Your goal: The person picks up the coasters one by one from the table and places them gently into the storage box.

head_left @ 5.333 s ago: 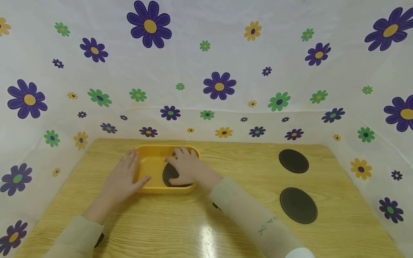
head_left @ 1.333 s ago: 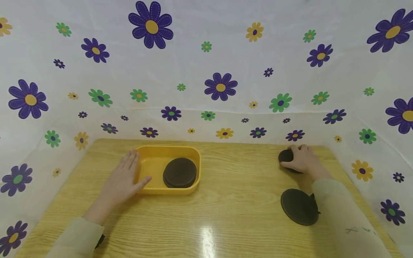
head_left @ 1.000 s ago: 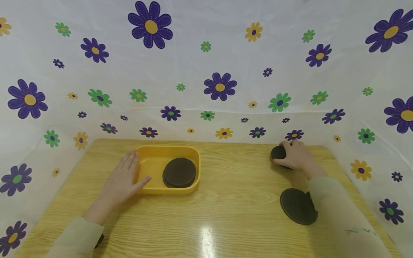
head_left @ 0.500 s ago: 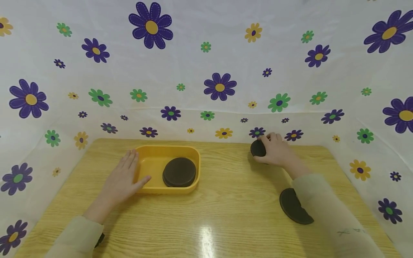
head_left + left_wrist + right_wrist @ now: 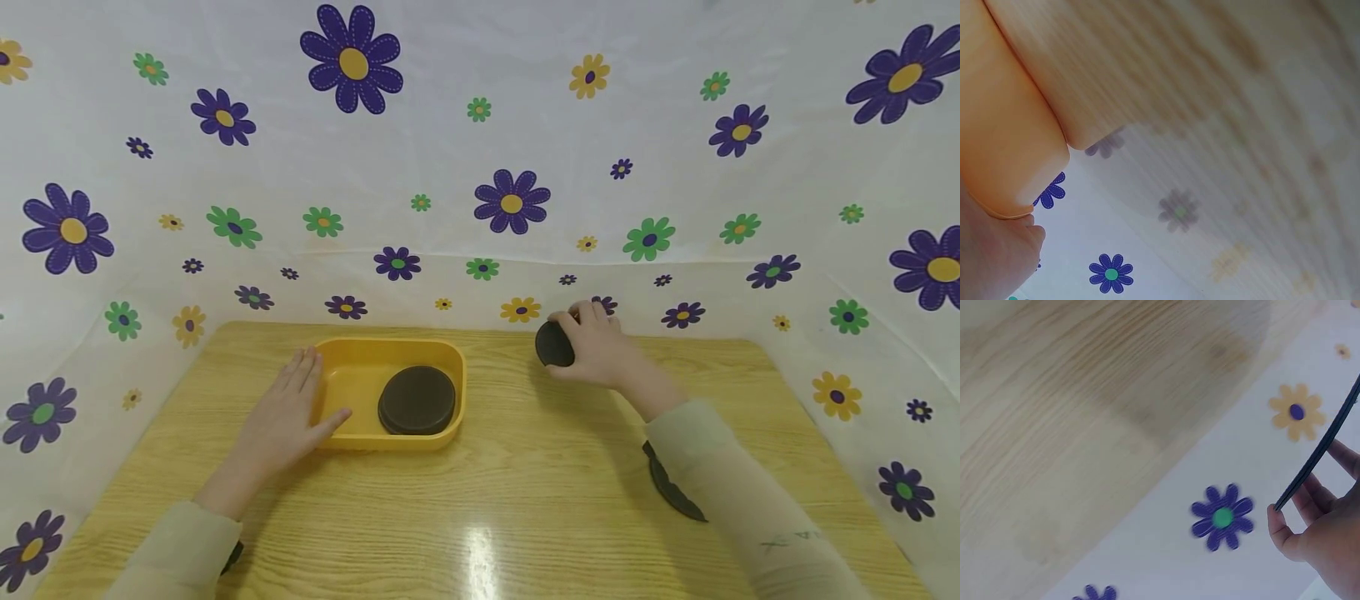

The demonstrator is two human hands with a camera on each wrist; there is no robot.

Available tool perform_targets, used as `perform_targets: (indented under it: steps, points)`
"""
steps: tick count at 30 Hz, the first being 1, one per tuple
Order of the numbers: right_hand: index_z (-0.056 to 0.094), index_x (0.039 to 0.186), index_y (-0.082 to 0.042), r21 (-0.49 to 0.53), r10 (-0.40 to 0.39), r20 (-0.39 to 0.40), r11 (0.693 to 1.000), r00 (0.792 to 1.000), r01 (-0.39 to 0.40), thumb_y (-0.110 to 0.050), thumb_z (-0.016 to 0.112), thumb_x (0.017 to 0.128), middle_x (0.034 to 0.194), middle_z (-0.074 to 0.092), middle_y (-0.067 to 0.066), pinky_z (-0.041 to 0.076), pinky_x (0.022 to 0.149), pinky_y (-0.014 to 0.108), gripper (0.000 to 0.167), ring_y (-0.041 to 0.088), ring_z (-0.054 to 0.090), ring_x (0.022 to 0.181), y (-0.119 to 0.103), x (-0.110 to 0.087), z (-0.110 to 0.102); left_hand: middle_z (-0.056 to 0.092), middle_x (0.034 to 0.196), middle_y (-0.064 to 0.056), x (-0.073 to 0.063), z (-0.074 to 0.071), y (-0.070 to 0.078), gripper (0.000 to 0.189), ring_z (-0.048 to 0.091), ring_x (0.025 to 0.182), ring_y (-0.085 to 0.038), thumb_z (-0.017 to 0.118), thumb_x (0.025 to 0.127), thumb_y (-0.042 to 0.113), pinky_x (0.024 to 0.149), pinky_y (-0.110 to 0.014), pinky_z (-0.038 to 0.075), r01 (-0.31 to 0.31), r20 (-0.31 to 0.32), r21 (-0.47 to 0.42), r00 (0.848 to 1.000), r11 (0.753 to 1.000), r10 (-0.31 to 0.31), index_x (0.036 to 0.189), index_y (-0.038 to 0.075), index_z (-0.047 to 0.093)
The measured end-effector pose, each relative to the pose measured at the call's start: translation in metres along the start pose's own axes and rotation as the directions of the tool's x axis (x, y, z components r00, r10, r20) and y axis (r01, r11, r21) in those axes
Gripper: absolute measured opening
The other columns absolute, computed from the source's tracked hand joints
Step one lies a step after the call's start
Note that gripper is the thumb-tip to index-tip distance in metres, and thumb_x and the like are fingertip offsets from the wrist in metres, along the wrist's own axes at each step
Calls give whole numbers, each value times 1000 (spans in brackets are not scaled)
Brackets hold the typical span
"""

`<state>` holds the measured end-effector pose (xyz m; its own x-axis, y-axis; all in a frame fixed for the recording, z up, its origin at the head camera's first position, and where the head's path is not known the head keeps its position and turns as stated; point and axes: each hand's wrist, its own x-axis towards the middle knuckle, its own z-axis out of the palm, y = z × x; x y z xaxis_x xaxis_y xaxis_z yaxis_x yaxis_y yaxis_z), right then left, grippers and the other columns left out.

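My right hand (image 5: 603,354) pinches a round black coaster (image 5: 553,344) by its edges, thumb in front and fingers behind, above the back of the table. Seen from the right wrist, that coaster (image 5: 1315,459) is thin and edge-on, raised off the wood. A yellow rectangular tray (image 5: 390,442) stands left of centre. Inside its right half lie stacked dark coasters (image 5: 417,400). My left hand (image 5: 281,417) rests with straight fingers against the tray's left end, the thumb over its front rim. The left wrist view shows the tray's side (image 5: 1010,112) beside the fingers.
Another black coaster (image 5: 667,487) lies on the table at the right, mostly hidden under my right forearm. The wooden table (image 5: 480,492) is bounded at the back and sides by a white flowered cloth (image 5: 450,167).
My right hand first leaves the coasters in the tray, then takes the back right coaster off the table and carries it left toward the tray. The left hand stays put.
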<state>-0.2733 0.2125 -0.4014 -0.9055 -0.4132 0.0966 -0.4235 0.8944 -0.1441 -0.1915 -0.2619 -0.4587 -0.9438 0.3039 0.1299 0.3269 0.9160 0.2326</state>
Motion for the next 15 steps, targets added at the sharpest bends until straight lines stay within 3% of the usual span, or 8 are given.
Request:
perform_targets:
  steps: [15]
  points:
    - [53, 150, -17, -42, -172, -6, 984, 985, 172, -53, 78, 82, 147, 49, 21, 51, 101, 59, 82, 40, 45, 137, -60, 14, 3, 15, 173, -33, 0, -2, 2, 101, 15, 163, -50, 54, 104, 61, 134, -60, 20, 1, 1, -9, 1000, 1000, -1, 163, -15, 20]
